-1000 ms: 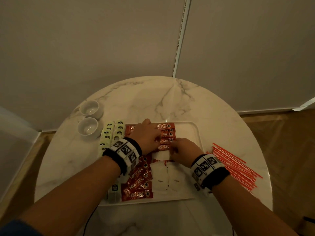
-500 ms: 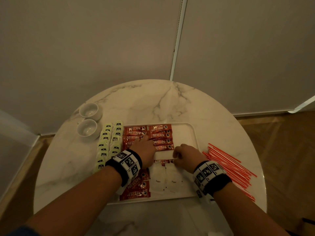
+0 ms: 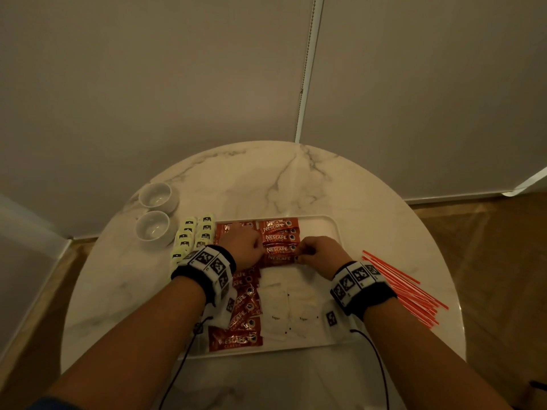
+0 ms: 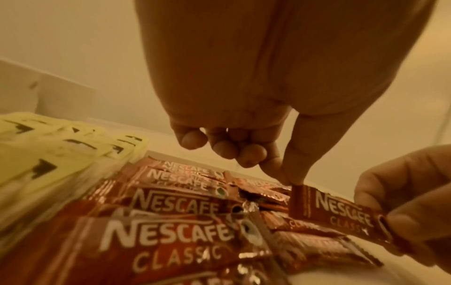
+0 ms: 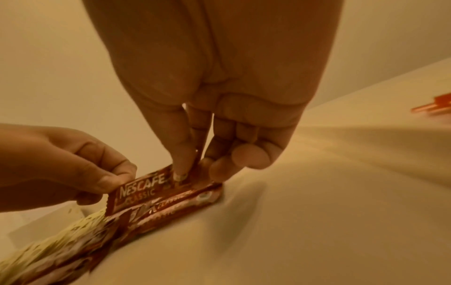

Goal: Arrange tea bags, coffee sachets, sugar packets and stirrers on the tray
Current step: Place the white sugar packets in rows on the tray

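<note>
A round marble bench [image 3: 296,184] stands against plain pale walls, carrying a white tray [image 3: 331,232]. Both hands hold one red coffee sachet [image 4: 341,210] by its ends, just above the sachets [image 3: 278,238] stacked at the tray's 12 o'clock: the left hand [image 3: 242,247] pinches its left end between thumb and forefinger with the other fingers curled, and the right hand [image 3: 322,253] pinches its right end. More red sachets [image 3: 242,315] run down the tray's 8 o'clock side, with white sugar packets [image 3: 278,315] beside them at 6 o'clock. Yellow tea bags [image 3: 192,238] line the tray's 10 o'clock edge, two white cups [image 3: 154,214] farther out. Red stirrers [image 3: 405,288] lie on the bench at 3 o'clock, off the tray.
</note>
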Demonstrator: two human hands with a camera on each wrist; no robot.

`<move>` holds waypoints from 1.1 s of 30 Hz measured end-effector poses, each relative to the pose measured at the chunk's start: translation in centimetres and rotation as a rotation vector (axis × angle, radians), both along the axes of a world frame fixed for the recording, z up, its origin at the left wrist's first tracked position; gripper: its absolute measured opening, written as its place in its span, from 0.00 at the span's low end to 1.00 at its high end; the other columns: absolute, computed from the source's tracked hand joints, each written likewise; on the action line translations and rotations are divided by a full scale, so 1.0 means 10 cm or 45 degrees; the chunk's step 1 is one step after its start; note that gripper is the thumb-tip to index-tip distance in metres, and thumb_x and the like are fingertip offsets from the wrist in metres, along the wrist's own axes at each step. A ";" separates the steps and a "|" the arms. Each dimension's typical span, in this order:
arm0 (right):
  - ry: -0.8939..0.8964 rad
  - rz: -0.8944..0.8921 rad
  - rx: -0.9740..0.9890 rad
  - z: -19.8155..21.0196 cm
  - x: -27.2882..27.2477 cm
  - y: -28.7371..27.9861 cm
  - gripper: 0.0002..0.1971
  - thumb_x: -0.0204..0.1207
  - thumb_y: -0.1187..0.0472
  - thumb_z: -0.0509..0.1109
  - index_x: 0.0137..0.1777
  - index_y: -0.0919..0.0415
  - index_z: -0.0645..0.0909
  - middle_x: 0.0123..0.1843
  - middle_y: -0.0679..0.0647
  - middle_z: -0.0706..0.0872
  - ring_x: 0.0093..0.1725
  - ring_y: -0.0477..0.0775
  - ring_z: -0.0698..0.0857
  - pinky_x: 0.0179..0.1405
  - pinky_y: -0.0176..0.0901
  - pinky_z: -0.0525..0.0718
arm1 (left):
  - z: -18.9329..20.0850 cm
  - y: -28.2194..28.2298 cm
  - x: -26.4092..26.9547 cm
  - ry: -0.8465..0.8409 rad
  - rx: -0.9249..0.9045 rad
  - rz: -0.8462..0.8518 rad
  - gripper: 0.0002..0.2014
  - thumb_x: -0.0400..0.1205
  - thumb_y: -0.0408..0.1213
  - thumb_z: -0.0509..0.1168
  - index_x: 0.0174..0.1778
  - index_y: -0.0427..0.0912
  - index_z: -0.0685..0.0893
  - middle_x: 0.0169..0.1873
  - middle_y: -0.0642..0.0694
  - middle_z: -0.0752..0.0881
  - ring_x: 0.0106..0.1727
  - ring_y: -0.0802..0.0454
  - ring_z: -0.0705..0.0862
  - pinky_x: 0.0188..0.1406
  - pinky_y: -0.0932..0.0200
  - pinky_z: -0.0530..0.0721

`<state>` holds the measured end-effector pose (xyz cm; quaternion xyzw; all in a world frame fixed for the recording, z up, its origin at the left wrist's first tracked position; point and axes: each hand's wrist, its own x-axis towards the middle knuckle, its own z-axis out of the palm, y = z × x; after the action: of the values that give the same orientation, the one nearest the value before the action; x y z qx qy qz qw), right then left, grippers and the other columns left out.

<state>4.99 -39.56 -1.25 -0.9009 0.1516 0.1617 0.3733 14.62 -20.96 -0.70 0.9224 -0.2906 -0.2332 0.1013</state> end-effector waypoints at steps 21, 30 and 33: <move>-0.047 0.304 -0.455 0.19 -0.94 0.41 0.22 0.83 0.51 0.60 0.76 0.47 0.67 0.76 0.46 0.69 0.76 0.50 0.65 0.74 0.45 0.69 | 0.03 0.30 -1.16 -0.395 -0.170 -0.322 0.13 0.78 0.50 0.57 0.51 0.53 0.83 0.49 0.54 0.83 0.51 0.52 0.80 0.51 0.52 0.81; 0.034 0.369 -0.436 -0.04 -1.30 0.59 0.22 0.84 0.52 0.58 0.78 0.47 0.65 0.85 0.45 0.56 0.81 0.52 0.59 0.79 0.46 0.64 | -0.21 0.34 -1.59 -0.299 0.044 -0.368 0.15 0.72 0.45 0.71 0.54 0.52 0.84 0.58 0.49 0.84 0.57 0.48 0.82 0.55 0.46 0.82; -0.006 0.363 -0.464 -0.07 -1.24 0.58 0.22 0.85 0.58 0.58 0.78 0.49 0.67 0.84 0.48 0.58 0.80 0.54 0.61 0.78 0.47 0.67 | -0.23 0.31 -1.53 -0.324 0.085 -0.381 0.16 0.83 0.40 0.57 0.67 0.47 0.76 0.70 0.45 0.74 0.71 0.43 0.72 0.70 0.43 0.68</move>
<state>-7.46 -33.74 -1.91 -0.9660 0.0486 0.1807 0.1783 -0.72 -17.84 -2.99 0.8939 -0.4270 -0.1366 -0.0027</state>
